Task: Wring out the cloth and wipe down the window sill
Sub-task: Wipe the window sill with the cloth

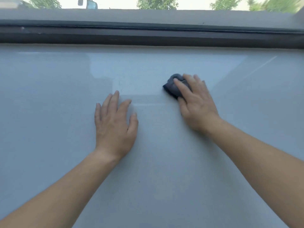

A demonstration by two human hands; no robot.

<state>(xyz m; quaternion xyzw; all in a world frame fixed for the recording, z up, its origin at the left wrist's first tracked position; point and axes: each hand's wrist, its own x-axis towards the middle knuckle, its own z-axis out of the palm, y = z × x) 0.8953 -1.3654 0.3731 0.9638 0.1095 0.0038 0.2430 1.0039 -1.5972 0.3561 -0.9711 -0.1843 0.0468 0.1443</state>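
Observation:
A wide, pale grey-blue window sill (57, 99) fills most of the view. A small dark grey cloth (172, 87), bunched up, lies on the sill right of centre. My right hand (195, 104) presses down on it, fingers spread over its top, so only its far and left parts show. My left hand (115, 124) rests flat on the bare sill to the left of the cloth, fingers apart, holding nothing. A faint wet streak runs between the two hands.
The dark window frame (148, 37) runs across the back edge of the sill. Behind the glass are trees (157, 3) and a white vehicle (87, 3). The sill stretches on to both sides and toward me.

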